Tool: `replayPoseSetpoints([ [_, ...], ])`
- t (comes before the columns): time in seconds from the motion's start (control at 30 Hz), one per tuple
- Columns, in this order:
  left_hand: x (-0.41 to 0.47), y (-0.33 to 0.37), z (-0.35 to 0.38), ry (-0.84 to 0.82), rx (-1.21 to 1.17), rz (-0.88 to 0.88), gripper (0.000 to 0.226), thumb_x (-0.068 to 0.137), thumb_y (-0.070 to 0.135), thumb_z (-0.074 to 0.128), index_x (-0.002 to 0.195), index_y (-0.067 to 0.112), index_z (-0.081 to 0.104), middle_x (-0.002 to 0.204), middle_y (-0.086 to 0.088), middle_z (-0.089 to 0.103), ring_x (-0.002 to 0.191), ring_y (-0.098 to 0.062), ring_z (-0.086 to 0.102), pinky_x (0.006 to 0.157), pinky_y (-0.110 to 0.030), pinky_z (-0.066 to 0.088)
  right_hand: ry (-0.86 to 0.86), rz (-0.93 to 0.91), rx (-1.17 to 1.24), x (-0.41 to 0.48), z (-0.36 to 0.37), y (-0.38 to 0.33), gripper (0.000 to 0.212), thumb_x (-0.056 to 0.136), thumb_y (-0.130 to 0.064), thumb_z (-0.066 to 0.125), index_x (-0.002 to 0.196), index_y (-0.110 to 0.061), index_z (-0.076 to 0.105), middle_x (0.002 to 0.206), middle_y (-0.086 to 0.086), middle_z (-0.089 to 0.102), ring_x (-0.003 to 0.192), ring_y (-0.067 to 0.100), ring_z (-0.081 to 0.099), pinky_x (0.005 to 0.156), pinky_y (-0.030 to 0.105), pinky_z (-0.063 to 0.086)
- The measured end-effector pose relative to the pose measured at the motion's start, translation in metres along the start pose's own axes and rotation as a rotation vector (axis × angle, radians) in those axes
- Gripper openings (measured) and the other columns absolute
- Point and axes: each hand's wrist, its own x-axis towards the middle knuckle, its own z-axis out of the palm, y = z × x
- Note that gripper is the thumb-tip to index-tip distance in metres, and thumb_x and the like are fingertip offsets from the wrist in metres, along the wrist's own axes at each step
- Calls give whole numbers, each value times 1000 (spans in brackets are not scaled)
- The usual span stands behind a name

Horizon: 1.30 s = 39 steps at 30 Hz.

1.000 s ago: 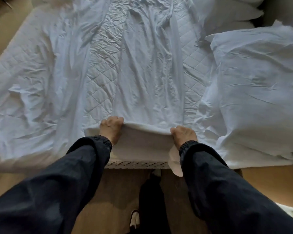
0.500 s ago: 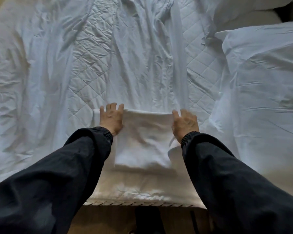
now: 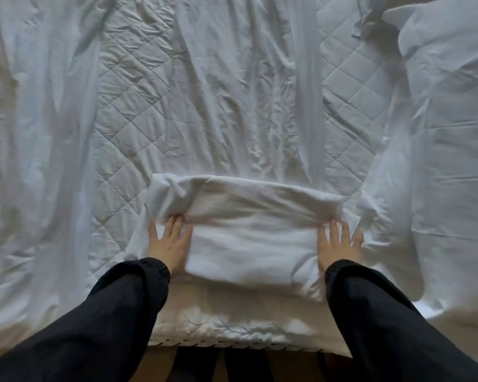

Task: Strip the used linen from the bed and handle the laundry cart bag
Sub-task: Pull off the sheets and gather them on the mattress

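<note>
A white sheet (image 3: 243,106) lies crumpled along the middle of the bed, and its near end is rolled over into a thick fold (image 3: 246,216). My left hand (image 3: 169,241) lies flat with straight fingers against the fold's left end. My right hand (image 3: 340,244) lies flat in the same way at the fold's right end. The quilted mattress pad (image 3: 127,111) shows on both sides of the sheet. No laundry cart or bag is in view.
More loose white linen (image 3: 33,161) covers the bed's left side. A white pillow (image 3: 453,150) lies on the right. The bed's near edge (image 3: 232,341) runs just in front of me, with wooden floor (image 3: 155,365) below it.
Both hands have pushed the sheet's near end from the bed edge further onto the bed, rolling it over into a thicker fold. Their fingers went from curled on the edge to flat.
</note>
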Motion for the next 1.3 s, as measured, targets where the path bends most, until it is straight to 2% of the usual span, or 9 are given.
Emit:
replayPoseSetpoints([
  [0.2, 2, 19, 6, 74, -26, 181, 76, 92, 21, 40, 152, 15, -5, 158, -20, -13, 146, -34, -14, 113, -62, -6, 143, -248, 179, -20, -8, -56, 76, 92, -9, 44, 152, -14, -2, 156, 22, -17, 145, 38, -14, 116, 57, -4],
  [0.27, -2, 23, 11, 40, -28, 302, 88, 87, 37, 46, 151, 19, -11, 157, -21, -16, 146, -33, -15, 113, -60, -9, 159, -419, 231, -35, -1, -84, 67, 98, -33, 38, 152, -19, 1, 158, 18, -14, 146, 35, -10, 113, 62, 0],
  [0.33, -7, 20, 18, 29, 55, 350, 102, 81, 54, 50, 150, 21, -17, 155, -22, -22, 145, -36, -18, 110, -63, -13, 112, -442, 227, -41, 13, -100, 84, 92, -59, 40, 151, -22, -6, 157, 18, -20, 145, 38, -14, 108, 66, -2],
  [0.4, -7, 13, 26, 21, 156, 318, 111, 78, 55, 57, 149, 20, -20, 151, -24, -29, 142, -40, -22, 104, -68, -16, 75, -403, 158, -38, 24, -103, 97, 89, -48, 56, 150, -23, -15, 154, 19, -27, 142, 41, -21, 106, 69, -4],
  [0.5, -1, 0, 36, 71, 181, 195, 99, 84, 17, 59, 150, 14, -16, 151, -30, -23, 142, -42, -19, 98, -73, -18, 112, -345, 137, -29, 28, -103, 89, 88, -3, 50, 151, -21, -9, 157, 20, -17, 143, 43, -13, 110, 66, 4],
  [0.6, 4, -1, 55, 156, 130, 149, 88, 79, -2, 58, 152, 8, 11, 155, -31, 7, 144, -44, 6, 102, -76, -1, 201, -338, 185, -29, 28, -110, 65, 85, 8, 46, 144, -13, 30, 152, 25, 23, 138, 43, 25, 109, 56, 26],
  [0.67, 0, 4, 63, 162, 92, 152, 77, 81, -5, 54, 150, 7, 23, 153, -28, 19, 143, -44, 17, 103, -74, 14, 289, -334, 224, -29, 28, -110, 50, 74, 12, 56, 118, -9, 55, 122, 22, 55, 112, 40, 54, 90, 46, 44],
  [0.8, -7, 1, 49, 159, 58, 148, 69, 90, -4, 38, 151, 13, 12, 158, -19, 9, 146, -35, 7, 110, -66, 12, 308, -348, 263, -38, 6, -101, 33, 84, 7, 44, 109, -12, 55, 102, 11, 61, 96, 31, 60, 72, 33, 32],
  [1.3, -105, -26, 35, 355, 41, 140, 75, 84, -9, 41, 148, 23, 19, 156, -15, 19, 144, -34, 17, 109, -68, 11, 469, -282, 173, -149, -9, -98, 21, 86, 2, 42, 92, -17, 50, 97, 8, 64, 94, 29, 61, 73, 32, 34],
])
